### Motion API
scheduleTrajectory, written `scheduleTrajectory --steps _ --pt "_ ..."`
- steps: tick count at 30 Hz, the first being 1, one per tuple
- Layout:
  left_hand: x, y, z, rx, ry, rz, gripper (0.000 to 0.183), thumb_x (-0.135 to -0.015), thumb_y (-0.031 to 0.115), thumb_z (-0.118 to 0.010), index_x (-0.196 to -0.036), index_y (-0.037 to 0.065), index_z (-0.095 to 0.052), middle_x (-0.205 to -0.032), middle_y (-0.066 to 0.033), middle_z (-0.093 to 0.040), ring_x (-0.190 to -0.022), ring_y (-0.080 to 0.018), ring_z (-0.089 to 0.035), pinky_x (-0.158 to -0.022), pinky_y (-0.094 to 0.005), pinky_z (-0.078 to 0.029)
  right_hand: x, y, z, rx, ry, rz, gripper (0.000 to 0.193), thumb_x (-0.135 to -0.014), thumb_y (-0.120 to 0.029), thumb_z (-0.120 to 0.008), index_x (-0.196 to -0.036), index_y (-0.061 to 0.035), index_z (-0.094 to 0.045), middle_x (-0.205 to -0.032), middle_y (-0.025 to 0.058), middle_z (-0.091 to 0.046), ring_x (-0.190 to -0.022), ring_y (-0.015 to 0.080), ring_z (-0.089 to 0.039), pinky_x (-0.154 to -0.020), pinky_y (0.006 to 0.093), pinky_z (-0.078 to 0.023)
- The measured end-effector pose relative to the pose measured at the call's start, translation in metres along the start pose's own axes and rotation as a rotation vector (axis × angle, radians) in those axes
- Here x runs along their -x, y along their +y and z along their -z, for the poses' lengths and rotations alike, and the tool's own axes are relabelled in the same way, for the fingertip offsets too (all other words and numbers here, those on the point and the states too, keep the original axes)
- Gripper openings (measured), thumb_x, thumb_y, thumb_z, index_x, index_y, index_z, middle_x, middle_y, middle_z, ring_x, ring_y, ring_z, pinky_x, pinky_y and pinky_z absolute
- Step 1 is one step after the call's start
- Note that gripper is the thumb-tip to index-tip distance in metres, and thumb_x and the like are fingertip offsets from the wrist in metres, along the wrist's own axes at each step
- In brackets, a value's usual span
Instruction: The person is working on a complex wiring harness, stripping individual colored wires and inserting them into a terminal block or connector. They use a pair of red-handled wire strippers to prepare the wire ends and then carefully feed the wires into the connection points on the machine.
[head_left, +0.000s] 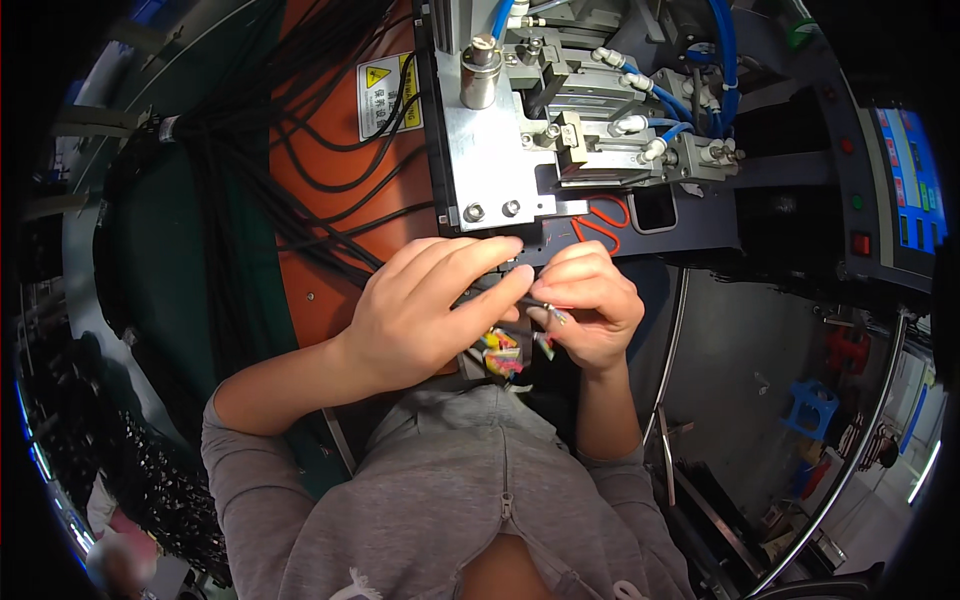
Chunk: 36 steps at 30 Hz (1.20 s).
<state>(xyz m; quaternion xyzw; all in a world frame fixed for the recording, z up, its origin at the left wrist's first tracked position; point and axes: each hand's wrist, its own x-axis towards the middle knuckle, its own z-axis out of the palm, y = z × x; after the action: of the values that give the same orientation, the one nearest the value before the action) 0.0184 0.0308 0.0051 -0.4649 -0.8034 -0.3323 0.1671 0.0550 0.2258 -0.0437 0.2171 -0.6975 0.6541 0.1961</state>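
Just in front of the metal fixture, my two hands work close together on a black cable. My left hand [420, 305] is closed around it, fingers bent forward and fingertips near the fixture's front edge. With thumb and fingers, my right hand [592, 305] pinches the same cable near its end. Short thin wires stick out of the cable end [557, 316] past my right fingertips. Below my hands, above my lap, hangs a cluster of coloured wire ends [500, 350] in yellow, pink and green. My left palm hides part of the cable.
Black cables [230, 200] spread over the orange surface [305, 275] at left. Ahead stands the metal fixture [490, 165] with pneumatic clamps and blue air hoses [728, 60]. Red-handled scissors [608, 222] lie right of it. A screen [910, 180] and buttons are far right.
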Motion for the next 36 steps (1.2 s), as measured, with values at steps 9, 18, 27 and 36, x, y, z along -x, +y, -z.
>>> scheduleTrajectory --steps 9,18,27,36 --pt "0.008 -0.005 -0.001 0.082 0.031 0.004 0.027 -0.073 0.013 -0.073 -0.095 -0.001 -0.067 -0.078 -0.0089 -0.063 -0.062 -0.0183 -0.062 -0.050 -0.0268 -0.046 -0.007 -0.024 -0.034 -0.109 0.310 -0.108 0.020 -0.067 0.002 -0.076 -0.083 -0.0007 -0.066 -0.080 0.0095 -0.066 -0.075 0.0218 -0.060 -0.070 0.0322 -0.048" --pt "0.008 0.001 -0.002 0.045 0.026 0.069 0.018 -0.074 0.011 -0.069 -0.089 0.003 -0.063 -0.069 -0.0021 -0.052 -0.055 -0.0149 -0.054 -0.044 -0.0275 -0.041 -0.014 -0.015 -0.018 0.014 0.131 -0.111 0.020 -0.067 0.000 -0.078 -0.084 -0.0008 -0.068 -0.081 0.0089 -0.067 -0.077 0.0217 -0.061 -0.070 0.0298 -0.048" --pt "0.006 0.004 -0.003 -0.124 -0.044 0.082 0.019 -0.069 0.009 -0.066 -0.088 0.004 -0.063 -0.073 -0.0009 -0.048 -0.061 -0.0118 -0.053 -0.045 -0.0249 -0.041 -0.017 -0.028 -0.015 0.607 0.045 -0.034 0.017 -0.070 -0.003 -0.076 -0.078 -0.0029 -0.061 -0.072 0.0072 -0.059 -0.069 0.0215 -0.055 -0.064 0.0318 -0.044" --pt "0.011 0.006 -0.007 -0.225 -0.129 0.025 0.033 -0.067 0.008 -0.066 -0.100 0.007 -0.070 -0.071 0.0011 -0.053 -0.060 -0.0105 -0.053 -0.046 -0.0235 -0.041 -0.002 -0.017 0.004 0.129 0.021 -0.559 0.008 -0.082 -0.005 -0.067 -0.084 0.0013 -0.063 -0.080 0.0085 -0.063 -0.071 0.0168 -0.058 -0.067 0.0275 -0.046"
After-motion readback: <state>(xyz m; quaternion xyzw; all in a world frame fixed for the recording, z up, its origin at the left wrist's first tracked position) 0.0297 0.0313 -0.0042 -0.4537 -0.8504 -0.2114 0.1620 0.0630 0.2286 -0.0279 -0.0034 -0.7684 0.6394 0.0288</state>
